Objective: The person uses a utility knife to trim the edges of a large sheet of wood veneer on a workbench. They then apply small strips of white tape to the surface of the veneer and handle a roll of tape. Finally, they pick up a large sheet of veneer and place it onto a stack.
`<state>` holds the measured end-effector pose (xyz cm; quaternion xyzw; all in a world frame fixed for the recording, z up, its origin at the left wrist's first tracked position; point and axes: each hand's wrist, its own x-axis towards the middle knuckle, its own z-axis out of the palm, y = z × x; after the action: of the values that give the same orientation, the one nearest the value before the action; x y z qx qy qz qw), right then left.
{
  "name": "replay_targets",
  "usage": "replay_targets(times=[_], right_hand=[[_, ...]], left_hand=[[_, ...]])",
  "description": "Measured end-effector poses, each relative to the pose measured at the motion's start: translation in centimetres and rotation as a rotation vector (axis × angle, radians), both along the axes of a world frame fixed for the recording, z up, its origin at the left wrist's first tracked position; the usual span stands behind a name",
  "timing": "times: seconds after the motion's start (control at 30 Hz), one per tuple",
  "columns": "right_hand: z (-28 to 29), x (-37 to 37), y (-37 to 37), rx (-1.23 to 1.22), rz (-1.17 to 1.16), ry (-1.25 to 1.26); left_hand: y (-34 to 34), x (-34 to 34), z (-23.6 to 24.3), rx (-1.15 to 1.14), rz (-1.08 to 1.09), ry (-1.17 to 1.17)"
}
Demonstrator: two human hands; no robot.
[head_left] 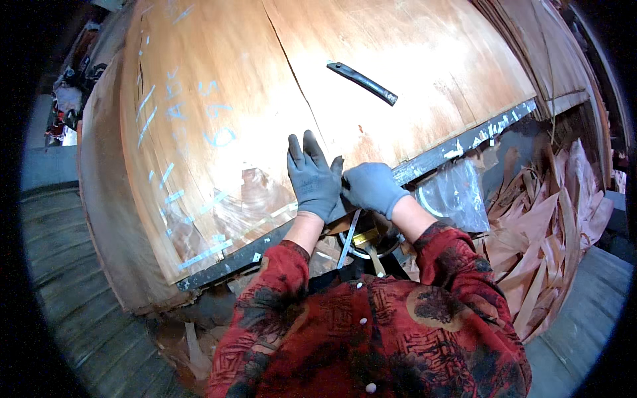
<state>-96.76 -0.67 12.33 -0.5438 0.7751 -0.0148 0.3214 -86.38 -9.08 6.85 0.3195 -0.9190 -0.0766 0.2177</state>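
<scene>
Both hands wear grey gloves. My left hand (pixel 313 176) lies flat with fingers stretched on a pale wood veneer sheet (pixel 245 86), near its front edge. My right hand (pixel 371 187) is beside it to the right, fingers curled over the edge; what they hold is hidden. A long crack runs up the sheet from near my hands. A black tool (pixel 361 83), perhaps a cutter, lies on the sheet beyond them. Below my hands a pale strip (pixel 348 239) hangs in front of a round container (pixel 385 247) with a brush (pixel 371 255) in it.
A dark, tape-flecked rail (pixel 464 142) runs along the front edge. A clear plastic bag (pixel 451 196) hangs at the right, by a heap of veneer scraps (pixel 524 259). More veneer sheets (pixel 557 53) lie to the right. Clutter (pixel 70 99) shows at the far left.
</scene>
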Motion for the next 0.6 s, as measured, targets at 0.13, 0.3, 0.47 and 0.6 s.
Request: replay_targets(times=[0.13,0.3,0.47,0.6], right_hand=[[-0.4,1.2,3.1,-0.104,0.154,-0.191],[0.1,1.6,7.6,-0.438,-0.189,-0.377],[0.5,-5.6,10.3,-0.458,-0.632,-0.504],[2.5,-11.2,15.1,-0.745,-0.982,-0.357]], left_hand=[[0.0,0.0,-0.3,-0.038,-0.019,-0.122],[0.0,-0.5,0.2,-0.030,-0.007,-0.128],[-0.4,-0.2,0.2,0.066,0.057,-0.079],[-0.3,0.0,0.0,0.043,0.022,0.006]])
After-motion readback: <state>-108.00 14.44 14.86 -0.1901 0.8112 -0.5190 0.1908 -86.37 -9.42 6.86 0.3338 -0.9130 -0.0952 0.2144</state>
